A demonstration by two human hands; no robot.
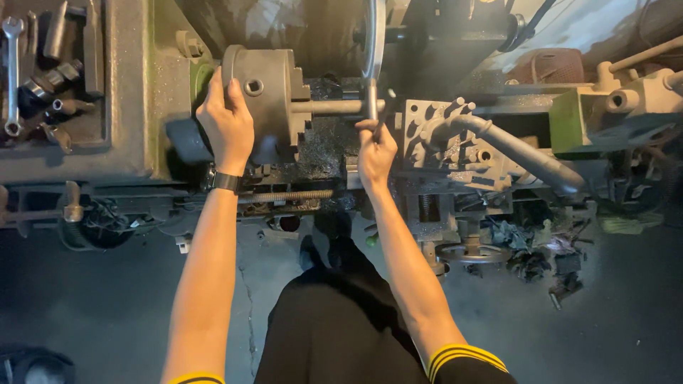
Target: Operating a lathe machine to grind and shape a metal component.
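Grey steel is filling most of what I am looking down at: my left hand [228, 121] is lying flat and spread over the rim of the lathe chuck [265, 96], palm on the metal and fingers draped over its upper edge, gripping nothing closed. A round bar [334, 107] is sticking out of the chuck jaws, its long axis running level from left to right, with its free end pointing toward the tool post [445, 139]. My right hand [375, 151] is curling shut around a thin dark tool [382, 114] that is rising to meet the bar's free end, where a narrow bright disc [374, 43] is standing on edge across the bar. Between chuck face and tool post only a short gap is staying open, with the carriage crowding in from the right and a grey hose [526, 153] sweeping over it. Below the bar, the lead screw [284, 195] is running parallel to it. Left of the chuck, a tray [124, 85] is holding a spanner [11, 75] well apart from both hands. Open floor [605, 313] is lying behind my legs.
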